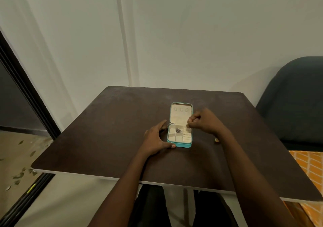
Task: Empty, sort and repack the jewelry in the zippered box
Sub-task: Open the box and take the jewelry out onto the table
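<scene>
A small teal zippered jewelry box (pixel 180 144) lies open in the middle of the dark table, its cream lid (pixel 180 113) folded back flat. The cream base has several compartments, and a dark cluster of jewelry (pixel 178 130) sits in the middle one. My left hand (pixel 155 139) holds the box's left side, fingers along the edge and thumb at the near corner. My right hand (pixel 202 122) hovers over the box's right side, its curled fingers pinching a small metallic piece (pixel 188 122), too small to identify.
The dark brown table (pixel 104 139) reaches to the white wall. A tiny pale object (pixel 217 140) lies on the table by my right wrist. A dark chair (pixel 297 104) stands at the right. An orange patterned cloth (pixel 309 164) lies beyond the table's right edge.
</scene>
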